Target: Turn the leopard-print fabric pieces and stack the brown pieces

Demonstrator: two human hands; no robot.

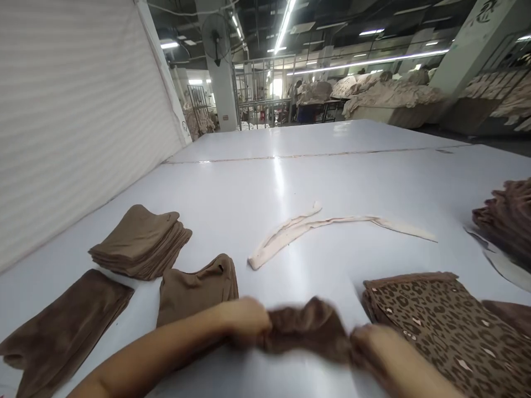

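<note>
Our left hand (pixel 251 319) is clenched on one end of a dark brown cloth (pixel 309 330), and our right hand (pixel 375 345) grasps the other end, so we have it stretched between us at the near middle of the bench (pixel 344 188). It looks soft and plush, a deep chocolate colour with a slight sheen where light catches the folds. We see it bunched and wrinkled rather than flat: its upper edge rises in a rounded hump toward the right, and paler brown shows along the creases. Its lower edge and the part beside our right hand are blurred, so we cannot make out any seams there.

Near on the left, we have a folded dark brown piece (pixel 66 331) of similar colour, with a taupe stack (pixel 136 237) just beyond it. A smaller taupe pile (pixel 194 293) lies partly behind our left forearm. On the near right sits a leopard-print stack (pixel 443 315) with small pink patches. Farther off, at the middle, a pale cloth strip (pixel 290 232) lies curved.
</note>
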